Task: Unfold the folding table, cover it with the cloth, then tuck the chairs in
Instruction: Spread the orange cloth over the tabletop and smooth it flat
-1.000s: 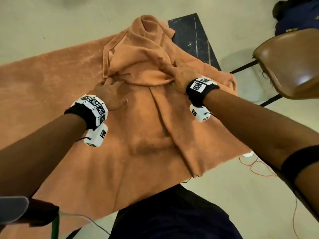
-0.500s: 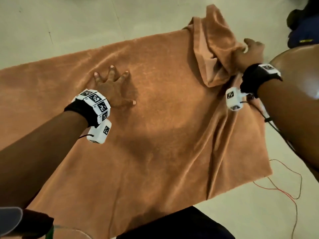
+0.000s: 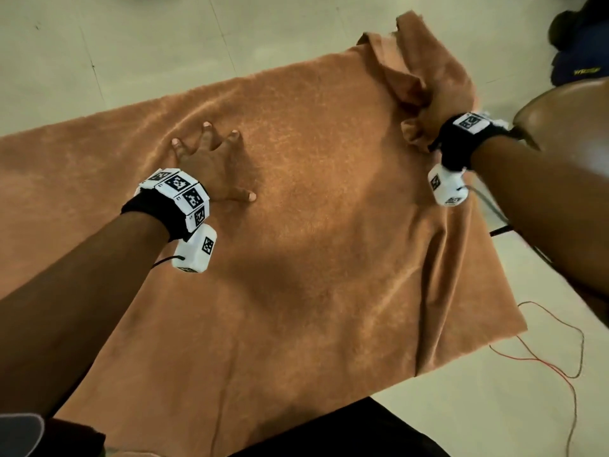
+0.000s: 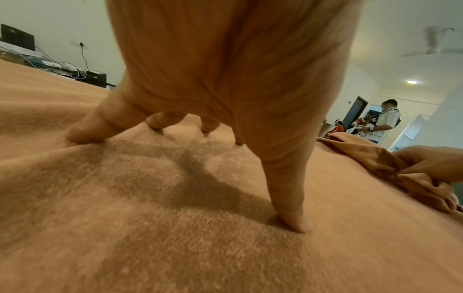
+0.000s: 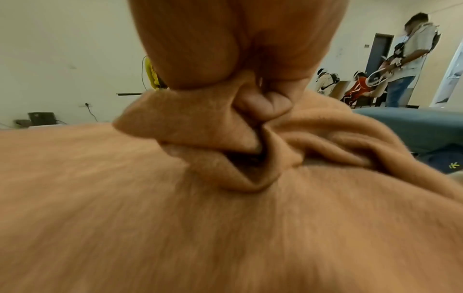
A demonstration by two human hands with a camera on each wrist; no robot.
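Pressing down on the orange cloth with spread, straight fingers, the left hand, cloth lying flat across the table, right hand gripping a bunched fold at the far right corner, brown chair just beside that arm.

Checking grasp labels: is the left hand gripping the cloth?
No, the left hand presses spread fingers flat on the cloth.

orange cloth spread flat, far-right corner bunched
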